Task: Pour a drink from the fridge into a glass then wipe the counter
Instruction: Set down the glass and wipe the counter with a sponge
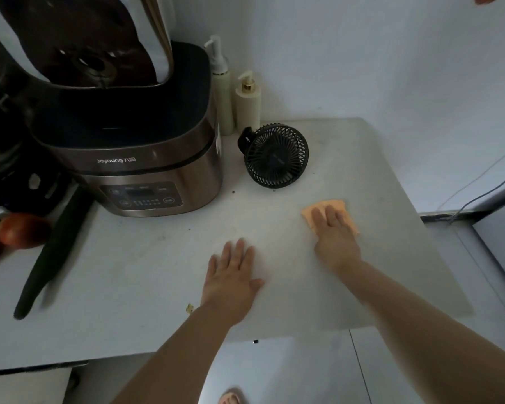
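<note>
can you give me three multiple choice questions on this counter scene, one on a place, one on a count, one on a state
1. Where does the fan stand?
A. right of the cooker
B. on the cooker's lid
C. at the counter's front edge

2. How many pump bottles stand by the wall?
A. one
B. two
C. four

3. What is the right hand doing?
A. hanging in the air
B. gripping the fan
C. pressing flat on the cloth

Answers:
1. A, the fan sits on the counter just right of the cooker.
2. B, a taller bottle and a shorter bottle stand side by side.
3. C, its fingers lie spread on the orange cloth; the left hand rests flat on the bare counter.
</note>
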### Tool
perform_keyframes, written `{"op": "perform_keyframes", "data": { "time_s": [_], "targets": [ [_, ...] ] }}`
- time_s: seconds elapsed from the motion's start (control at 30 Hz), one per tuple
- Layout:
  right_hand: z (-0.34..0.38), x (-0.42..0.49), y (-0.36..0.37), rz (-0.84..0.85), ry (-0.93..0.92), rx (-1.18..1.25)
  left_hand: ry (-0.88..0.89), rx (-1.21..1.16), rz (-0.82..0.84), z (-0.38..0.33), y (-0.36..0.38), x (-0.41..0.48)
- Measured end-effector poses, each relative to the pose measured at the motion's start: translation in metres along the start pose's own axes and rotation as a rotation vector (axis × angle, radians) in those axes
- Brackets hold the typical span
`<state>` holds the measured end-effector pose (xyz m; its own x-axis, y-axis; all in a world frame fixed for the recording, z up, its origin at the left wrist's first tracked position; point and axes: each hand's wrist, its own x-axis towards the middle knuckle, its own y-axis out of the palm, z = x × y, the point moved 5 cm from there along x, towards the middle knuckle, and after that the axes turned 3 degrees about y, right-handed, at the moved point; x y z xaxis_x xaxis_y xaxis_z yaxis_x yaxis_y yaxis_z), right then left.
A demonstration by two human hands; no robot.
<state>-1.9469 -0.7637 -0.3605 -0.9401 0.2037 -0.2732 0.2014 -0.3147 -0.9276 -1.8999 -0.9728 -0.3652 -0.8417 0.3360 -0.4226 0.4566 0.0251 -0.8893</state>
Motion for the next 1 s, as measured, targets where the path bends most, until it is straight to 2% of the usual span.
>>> {"op": "perform_keyframes", "data": {
  "time_s": [0.07, 0.17, 0.3, 0.37, 0.53, 0.63, 0.87, 1.0],
  "targets": [
    [0.018, 0.005, 0.003, -0.015, -0.045, 0.007, 0.001, -0.002, -0.003, 0.001, 0.001, 0.001],
    [0.042, -0.012, 0.020, 0.030, -0.234, -0.018, 0.002, 0.000, -0.010, 0.002, 0.001, 0.001],
    [0.035, -0.019, 0.017, 0.088, -0.375, -0.103, 0.002, -0.003, -0.003, 0.000, -0.002, 0.000],
    [0.016, -0.008, 0.005, 0.097, -0.309, -0.133, 0.002, 0.005, -0.001, 0.000, -0.003, 0.000],
    [-0.057, 0.007, -0.024, 0.029, 0.016, -0.089, -0.007, 0.020, 0.007, 0.000, -0.002, 0.000],
    [-0.089, -0.008, -0.028, -0.001, 0.107, -0.072, -0.005, 0.014, 0.019, 0.001, -0.002, 0.001],
    [-0.088, -0.067, -0.011, -0.011, 0.128, -0.022, -0.003, 0.017, 0.026, -0.001, -0.005, 0.000],
    [-0.043, -0.091, 0.018, -0.100, -0.004, 0.067, 0.002, -0.001, 0.034, -0.002, -0.007, 0.001]
  ]
}}
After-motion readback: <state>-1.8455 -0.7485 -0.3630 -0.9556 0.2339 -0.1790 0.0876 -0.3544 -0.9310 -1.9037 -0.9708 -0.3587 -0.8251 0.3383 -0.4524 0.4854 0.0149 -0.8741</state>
